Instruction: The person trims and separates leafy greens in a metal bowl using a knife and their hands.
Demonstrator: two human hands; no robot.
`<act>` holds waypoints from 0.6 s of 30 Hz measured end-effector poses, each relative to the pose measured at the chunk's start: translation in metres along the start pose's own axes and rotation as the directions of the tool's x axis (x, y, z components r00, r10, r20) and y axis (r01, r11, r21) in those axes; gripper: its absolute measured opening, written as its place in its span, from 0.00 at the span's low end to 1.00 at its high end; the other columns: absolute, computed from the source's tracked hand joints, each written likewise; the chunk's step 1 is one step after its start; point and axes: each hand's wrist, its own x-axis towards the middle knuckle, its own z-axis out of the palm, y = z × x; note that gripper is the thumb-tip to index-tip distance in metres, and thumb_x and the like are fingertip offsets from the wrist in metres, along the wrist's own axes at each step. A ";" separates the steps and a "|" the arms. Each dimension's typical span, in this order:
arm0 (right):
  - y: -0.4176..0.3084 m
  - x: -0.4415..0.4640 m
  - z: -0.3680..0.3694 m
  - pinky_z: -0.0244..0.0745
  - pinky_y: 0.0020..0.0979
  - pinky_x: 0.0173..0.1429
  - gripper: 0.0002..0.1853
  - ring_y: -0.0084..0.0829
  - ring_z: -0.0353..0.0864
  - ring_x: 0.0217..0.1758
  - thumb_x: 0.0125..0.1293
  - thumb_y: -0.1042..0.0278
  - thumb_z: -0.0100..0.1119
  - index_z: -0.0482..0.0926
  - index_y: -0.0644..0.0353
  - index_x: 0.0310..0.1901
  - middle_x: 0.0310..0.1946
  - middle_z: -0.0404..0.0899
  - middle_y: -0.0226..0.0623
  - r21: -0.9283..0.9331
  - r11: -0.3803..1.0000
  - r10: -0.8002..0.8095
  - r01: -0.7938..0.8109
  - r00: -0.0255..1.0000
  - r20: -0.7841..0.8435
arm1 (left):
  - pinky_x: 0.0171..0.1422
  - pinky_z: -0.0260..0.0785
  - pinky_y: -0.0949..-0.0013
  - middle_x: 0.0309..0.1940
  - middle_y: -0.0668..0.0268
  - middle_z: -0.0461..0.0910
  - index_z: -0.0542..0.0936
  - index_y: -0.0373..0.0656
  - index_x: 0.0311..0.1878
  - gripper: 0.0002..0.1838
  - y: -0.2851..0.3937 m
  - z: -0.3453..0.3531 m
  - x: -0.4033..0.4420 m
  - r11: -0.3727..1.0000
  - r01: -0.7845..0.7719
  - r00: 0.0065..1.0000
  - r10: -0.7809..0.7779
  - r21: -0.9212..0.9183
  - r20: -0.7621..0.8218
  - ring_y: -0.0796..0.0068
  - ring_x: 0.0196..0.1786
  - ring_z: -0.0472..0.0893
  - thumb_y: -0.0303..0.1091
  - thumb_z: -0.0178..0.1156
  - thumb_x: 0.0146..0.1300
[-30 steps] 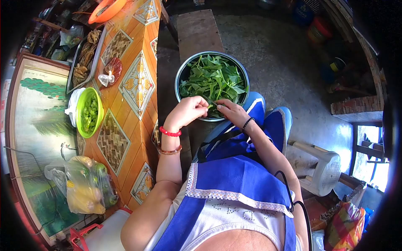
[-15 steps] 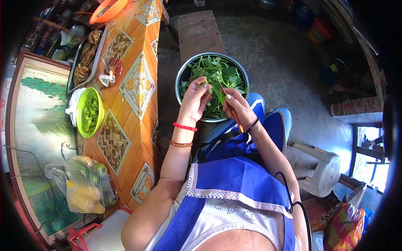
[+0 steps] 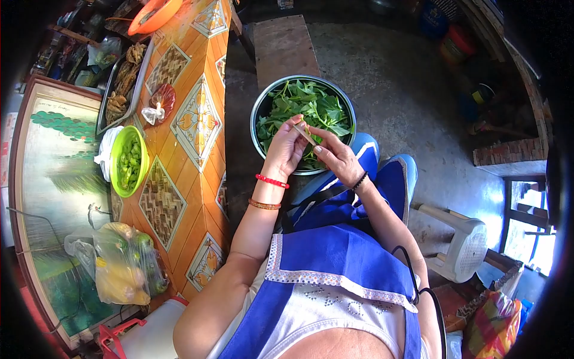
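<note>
A knife (image 3: 305,135) is in my right hand (image 3: 338,158), its blade slanting up and left towards the fingertips of my left hand (image 3: 286,148). The left fingers are pinched round a small green piece (image 3: 303,125), perhaps a stem, partly hidden by fingers and blade. Both hands are close together over the near part of a round metal basin (image 3: 304,77). Green leaves (image 3: 326,112) fill the basin, which is beside my knees. The knife's handle is hidden in my right palm.
On the tiled-pattern table (image 3: 200,179) at left are a green bowl of cut green vegetables (image 3: 129,161), a tied bag of red stuff (image 3: 160,104), a metal tray (image 3: 122,90), an orange basin (image 3: 154,16) and a bag of produce (image 3: 122,266). A white plastic stool (image 3: 463,248) is at right.
The hands have come together. My right hand has turned, so the knife now slants across at the left fingertips and its orange handle no longer shows. My left hand shifted slightly right.
</note>
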 end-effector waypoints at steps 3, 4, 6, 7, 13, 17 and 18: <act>0.002 0.000 0.002 0.70 0.27 0.38 0.23 0.23 0.72 0.30 0.70 0.60 0.54 0.70 0.53 0.65 0.26 0.71 0.30 -0.033 0.999 -0.015 0.015 1.000 -0.001 | 0.43 0.76 0.81 0.39 0.69 0.76 0.71 0.42 0.55 0.14 -0.002 -0.008 0.004 1.000 -0.004 1.000 0.004 0.005 0.019 0.82 0.38 0.78 0.26 0.59 0.67; 0.003 0.000 0.003 0.70 0.27 0.38 0.23 0.23 0.72 0.30 0.70 0.60 0.54 0.70 0.53 0.65 0.26 0.71 0.30 -0.046 0.999 -0.025 0.024 1.000 -0.010 | 0.44 0.77 0.80 0.39 0.69 0.76 0.72 0.41 0.55 0.14 -0.002 -0.008 0.004 1.000 -0.004 1.000 0.004 0.002 0.019 0.81 0.39 0.79 0.26 0.58 0.68; 0.003 0.001 0.003 0.70 0.27 0.38 0.23 0.23 0.72 0.30 0.70 0.61 0.54 0.70 0.53 0.65 0.26 0.71 0.30 -0.035 0.999 -0.015 0.014 1.000 -0.016 | 0.45 0.78 0.79 0.39 0.68 0.77 0.73 0.41 0.55 0.13 -0.002 -0.007 0.003 1.000 -0.005 1.000 0.005 -0.002 0.019 0.81 0.40 0.80 0.26 0.57 0.68; 0.003 0.001 0.003 0.70 0.27 0.39 0.23 0.22 0.72 0.30 0.70 0.62 0.54 0.70 0.53 0.65 0.26 0.72 0.30 -0.022 1.000 -0.005 0.004 1.000 -0.022 | 0.44 0.77 0.80 0.38 0.69 0.76 0.72 0.41 0.55 0.14 -0.001 -0.005 0.002 1.000 0.001 1.000 -0.001 0.000 0.018 0.81 0.39 0.79 0.26 0.58 0.67; 0.002 0.000 0.002 0.71 0.27 0.40 0.23 0.21 0.71 0.31 0.70 0.64 0.54 0.70 0.52 0.66 0.27 0.73 0.30 0.006 1.000 0.008 -0.007 1.000 -0.021 | 0.43 0.77 0.80 0.38 0.69 0.76 0.70 0.42 0.55 0.15 -0.001 -0.001 0.000 1.000 -0.001 0.999 0.000 0.015 0.032 0.82 0.39 0.79 0.26 0.60 0.66; 0.007 0.002 0.003 0.70 0.26 0.40 0.23 0.21 0.71 0.31 0.70 0.64 0.54 0.70 0.52 0.66 0.27 0.73 0.29 -0.002 1.000 -0.002 0.002 1.000 -0.029 | 0.42 0.77 0.80 0.37 0.69 0.77 0.71 0.43 0.53 0.14 -0.001 -0.002 0.001 1.000 -0.005 0.999 0.004 0.020 0.040 0.82 0.39 0.79 0.26 0.60 0.66; 0.007 0.001 0.003 0.70 0.26 0.40 0.23 0.20 0.71 0.32 0.70 0.64 0.54 0.70 0.52 0.66 0.27 0.73 0.29 0.004 1.000 0.006 -0.006 1.000 -0.025 | 0.42 0.77 0.80 0.37 0.69 0.77 0.71 0.43 0.53 0.14 -0.001 -0.001 0.000 1.000 -0.005 0.999 0.004 0.020 0.040 0.82 0.39 0.79 0.26 0.60 0.66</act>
